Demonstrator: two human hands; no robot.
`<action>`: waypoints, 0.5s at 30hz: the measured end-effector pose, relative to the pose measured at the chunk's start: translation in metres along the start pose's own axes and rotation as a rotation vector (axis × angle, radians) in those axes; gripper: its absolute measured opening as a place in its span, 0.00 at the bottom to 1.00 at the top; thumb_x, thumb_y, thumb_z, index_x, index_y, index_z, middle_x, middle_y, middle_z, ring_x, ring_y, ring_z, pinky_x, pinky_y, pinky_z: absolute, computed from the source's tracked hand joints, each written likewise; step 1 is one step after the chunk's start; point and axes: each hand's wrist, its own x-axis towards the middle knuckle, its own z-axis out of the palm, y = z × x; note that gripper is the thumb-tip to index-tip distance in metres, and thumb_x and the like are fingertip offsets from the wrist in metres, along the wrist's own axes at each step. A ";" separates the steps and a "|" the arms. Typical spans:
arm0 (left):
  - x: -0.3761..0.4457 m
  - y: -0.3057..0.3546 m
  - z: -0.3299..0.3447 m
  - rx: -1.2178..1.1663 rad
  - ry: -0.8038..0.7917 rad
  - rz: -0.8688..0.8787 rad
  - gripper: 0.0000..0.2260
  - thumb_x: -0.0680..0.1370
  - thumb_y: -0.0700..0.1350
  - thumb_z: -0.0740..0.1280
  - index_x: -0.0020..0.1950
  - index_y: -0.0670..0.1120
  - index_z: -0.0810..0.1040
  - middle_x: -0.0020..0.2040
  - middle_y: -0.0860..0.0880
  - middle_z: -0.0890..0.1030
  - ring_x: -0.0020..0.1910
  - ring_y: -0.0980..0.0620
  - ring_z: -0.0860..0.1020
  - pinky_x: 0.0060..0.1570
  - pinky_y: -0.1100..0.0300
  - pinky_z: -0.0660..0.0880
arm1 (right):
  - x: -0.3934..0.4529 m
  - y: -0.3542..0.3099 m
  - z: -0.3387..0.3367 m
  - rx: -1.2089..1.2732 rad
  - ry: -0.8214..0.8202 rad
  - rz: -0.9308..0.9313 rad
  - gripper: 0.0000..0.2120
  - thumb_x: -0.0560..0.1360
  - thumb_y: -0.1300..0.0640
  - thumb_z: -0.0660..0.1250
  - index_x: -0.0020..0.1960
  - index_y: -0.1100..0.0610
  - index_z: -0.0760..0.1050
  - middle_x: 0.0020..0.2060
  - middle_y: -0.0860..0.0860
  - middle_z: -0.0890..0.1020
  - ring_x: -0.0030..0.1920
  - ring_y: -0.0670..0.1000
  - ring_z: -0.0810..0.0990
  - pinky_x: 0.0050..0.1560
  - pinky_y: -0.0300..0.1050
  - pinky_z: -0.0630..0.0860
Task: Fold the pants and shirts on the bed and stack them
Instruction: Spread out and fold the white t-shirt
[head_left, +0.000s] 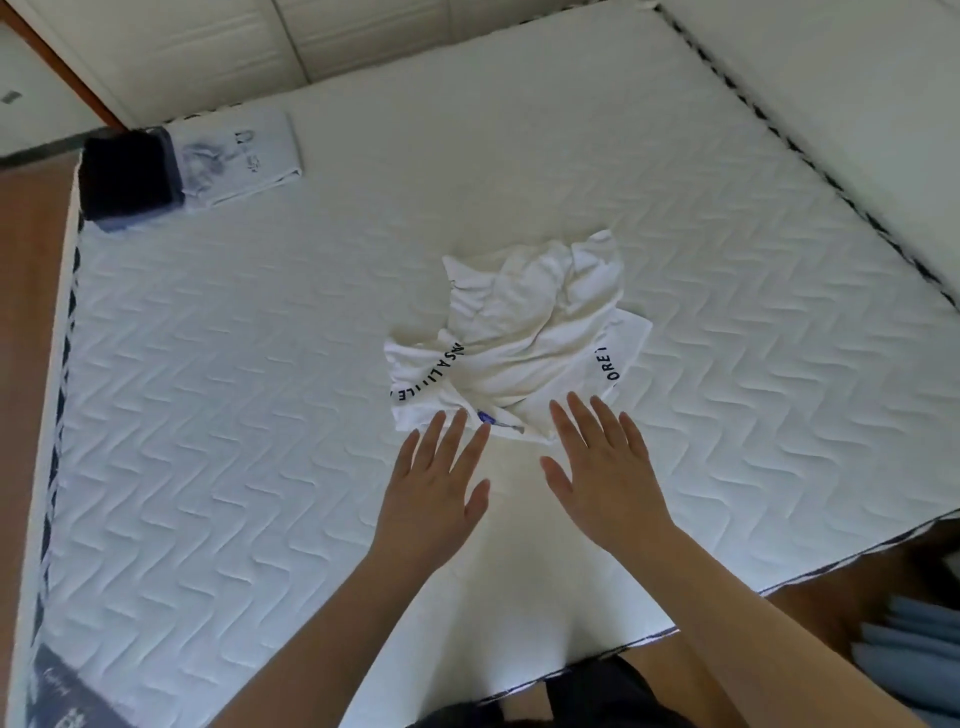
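Both hands reach out flat, left hand (436, 483) and right hand (605, 467), each grip wide, holding nothing. At 12 o'clock lies the crumpled white shirt (519, 332), fingertips just at its near edge, both equally close

Open mattress (218, 415) around crumpled shirt (524, 332)

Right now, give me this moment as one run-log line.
stage: reaching for crumpled white shirt | left hand: open, fingertips at hem | right hand: open, holding nothing | folded stack: far left corner of bed
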 end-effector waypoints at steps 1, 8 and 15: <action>0.011 0.004 0.007 -0.004 -0.011 0.004 0.26 0.81 0.56 0.52 0.77 0.49 0.64 0.78 0.46 0.62 0.77 0.45 0.59 0.74 0.46 0.59 | 0.014 0.003 0.004 -0.013 -0.019 -0.028 0.30 0.82 0.40 0.47 0.81 0.50 0.46 0.80 0.49 0.49 0.80 0.52 0.46 0.77 0.51 0.40; 0.077 -0.016 0.067 -0.035 -0.065 -0.094 0.26 0.79 0.52 0.63 0.76 0.48 0.65 0.77 0.44 0.64 0.76 0.42 0.62 0.73 0.44 0.61 | 0.092 0.020 0.062 -0.029 -0.131 -0.105 0.31 0.82 0.40 0.47 0.81 0.51 0.45 0.80 0.49 0.49 0.80 0.51 0.47 0.77 0.52 0.41; 0.127 -0.069 0.152 -0.007 -0.179 -0.131 0.28 0.82 0.53 0.58 0.80 0.49 0.55 0.79 0.45 0.56 0.79 0.44 0.54 0.76 0.47 0.53 | 0.145 0.040 0.154 -0.036 -0.296 -0.067 0.34 0.81 0.41 0.52 0.80 0.51 0.42 0.80 0.49 0.48 0.79 0.52 0.47 0.77 0.52 0.43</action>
